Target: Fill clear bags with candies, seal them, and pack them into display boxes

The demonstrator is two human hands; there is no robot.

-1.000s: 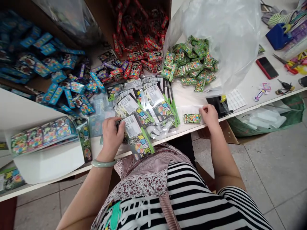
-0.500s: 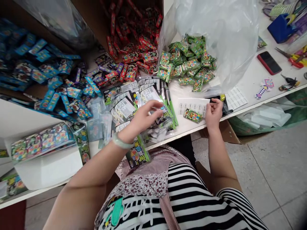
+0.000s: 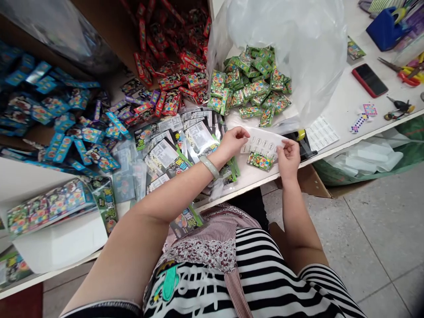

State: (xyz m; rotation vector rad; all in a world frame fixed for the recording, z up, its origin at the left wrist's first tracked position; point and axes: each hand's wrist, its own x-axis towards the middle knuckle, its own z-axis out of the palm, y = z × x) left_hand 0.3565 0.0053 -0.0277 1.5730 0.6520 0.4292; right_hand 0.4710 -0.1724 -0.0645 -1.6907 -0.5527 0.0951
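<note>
A white sheet of round printed stickers [image 3: 265, 140] is stretched between my hands, slightly raised at its right end. My right hand [image 3: 289, 160] pinches its right corner between thumb and fingers. At the opposite end, the curled fingers of my left hand [image 3: 233, 143] close on the left edge; whether a single sticker is between them is too small to tell. Just below the sheet, a small green candy packet [image 3: 260, 161] lies flat on the table. Under my left forearm are black-and-green printed plastic pouches [image 3: 165, 154] with white labels.
Green packets [image 3: 255, 88] spill from a large clear plastic bag [image 3: 298, 57]. Red boxes [image 3: 170, 81] and blue boxes [image 3: 62, 115] heap at the left. Rightward lie another label sheet [image 3: 322, 134], a red-cased phone [image 3: 370, 80], scissors [image 3: 409, 79] and a blue tape dispenser [image 3: 386, 31].
My left hand has moved right from above the pouches to the sticker sheet's left edge. My right hand still pinches the sheet, whose right end has risen. The view has shifted slightly.
</note>
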